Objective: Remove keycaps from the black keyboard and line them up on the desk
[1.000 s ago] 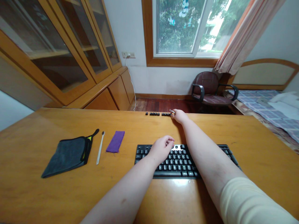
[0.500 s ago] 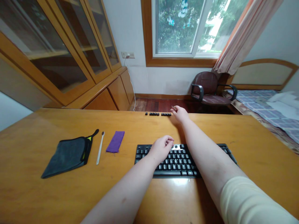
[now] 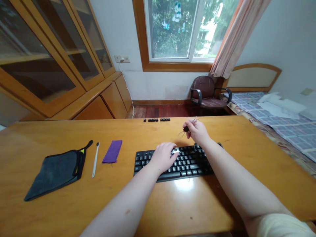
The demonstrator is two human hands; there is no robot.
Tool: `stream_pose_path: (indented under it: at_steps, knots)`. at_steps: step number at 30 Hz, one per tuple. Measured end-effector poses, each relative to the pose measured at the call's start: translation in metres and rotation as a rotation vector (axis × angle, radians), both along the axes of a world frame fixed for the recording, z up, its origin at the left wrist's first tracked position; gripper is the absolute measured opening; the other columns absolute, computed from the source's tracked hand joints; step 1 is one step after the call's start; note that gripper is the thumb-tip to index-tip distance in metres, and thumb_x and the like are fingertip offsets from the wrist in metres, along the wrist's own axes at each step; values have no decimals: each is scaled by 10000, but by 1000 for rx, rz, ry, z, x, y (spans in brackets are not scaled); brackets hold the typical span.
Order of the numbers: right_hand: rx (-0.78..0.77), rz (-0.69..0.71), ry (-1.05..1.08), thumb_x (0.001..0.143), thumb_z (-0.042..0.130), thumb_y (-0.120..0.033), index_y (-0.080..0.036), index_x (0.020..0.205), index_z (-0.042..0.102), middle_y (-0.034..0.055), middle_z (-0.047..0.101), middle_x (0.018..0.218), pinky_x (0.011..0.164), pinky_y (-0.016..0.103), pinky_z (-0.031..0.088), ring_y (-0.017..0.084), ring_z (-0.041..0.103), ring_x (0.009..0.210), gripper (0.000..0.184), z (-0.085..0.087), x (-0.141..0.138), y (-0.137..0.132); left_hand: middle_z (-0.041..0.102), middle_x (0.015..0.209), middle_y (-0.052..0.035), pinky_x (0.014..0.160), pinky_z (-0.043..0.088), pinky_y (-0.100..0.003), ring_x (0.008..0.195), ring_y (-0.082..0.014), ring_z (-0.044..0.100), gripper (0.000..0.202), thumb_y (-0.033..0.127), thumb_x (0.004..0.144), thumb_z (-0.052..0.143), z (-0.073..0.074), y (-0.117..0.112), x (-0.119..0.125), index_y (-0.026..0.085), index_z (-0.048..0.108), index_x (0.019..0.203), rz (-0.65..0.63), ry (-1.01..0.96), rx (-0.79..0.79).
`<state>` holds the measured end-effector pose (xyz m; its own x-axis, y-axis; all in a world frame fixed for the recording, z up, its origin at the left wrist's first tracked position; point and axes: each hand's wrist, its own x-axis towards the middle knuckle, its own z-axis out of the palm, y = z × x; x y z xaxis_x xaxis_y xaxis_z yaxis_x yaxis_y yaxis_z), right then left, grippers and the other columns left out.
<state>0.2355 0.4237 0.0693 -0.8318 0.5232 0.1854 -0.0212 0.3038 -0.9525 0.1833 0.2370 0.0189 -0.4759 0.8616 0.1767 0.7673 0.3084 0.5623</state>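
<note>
A black keyboard (image 3: 187,163) lies on the desk. My left hand (image 3: 164,156) rests on its upper left part, fingers stretched and lying over the keys, with nothing held. Beside the thumb and fingertips a bright bare patch (image 3: 175,150) shows in the top row. Above the keyboard's upper edge, my right hand (image 3: 196,130) pinches a thin wire keycap puller (image 3: 186,129) with a black part between thumb and fingers. Its fine wires stick out below and above the fingers. Loose black keycaps (image 3: 153,120) stand in small groups along the desk's far edge.
Left of the keyboard lie a purple cloth (image 3: 112,152), a white toothbrush (image 3: 95,161) and a dark grey pouch-like cloth (image 3: 56,169) with a loop. Past the wooden desk (image 3: 170,210) stand a chair (image 3: 207,92), a bed (image 3: 261,98) and a glass-door cabinet (image 3: 81,82).
My right hand has come back from the keycap row toward the keyboard, and the puller shows more clearly. My left hand has flattened on the keys. The view has turned slightly right.
</note>
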Motion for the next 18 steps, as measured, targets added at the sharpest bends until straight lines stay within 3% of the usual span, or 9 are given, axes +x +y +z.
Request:
stream_pose_path:
  at_steps: [3,7,12,18]
  knots:
    - [-125,16,-31,687,624,-551,-171,750,487,-18,570,599,322,186,364,85,527,365,410,-8,13,1,516,1293,-128,1045,270,-474,1210,-296,434,605,509,753,568,-1,-1,15,179,480,1253,-58,153,-100]
    - [-180,25,1,618,710,-490,-168,768,504,-11,591,597,470,228,501,128,617,506,411,-5,17,3,316,1445,-181,1104,77,-522,1348,-336,220,956,674,620,592,-8,-1,37,128,341,1364,-120,267,-165]
    - [-30,101,-90,676,683,-470,-137,771,577,20,615,556,522,252,495,136,604,509,362,-7,18,1,391,1390,-192,1103,101,-513,1312,-335,280,985,628,577,660,-12,-1,48,110,337,1351,-119,278,-200]
    - [98,145,-145,738,627,-472,-148,767,585,-7,573,501,484,231,440,118,555,449,327,-15,20,-1,467,1290,-160,1025,282,-470,1194,-333,404,902,561,542,714,-6,-3,44,162,390,1284,-97,225,-187]
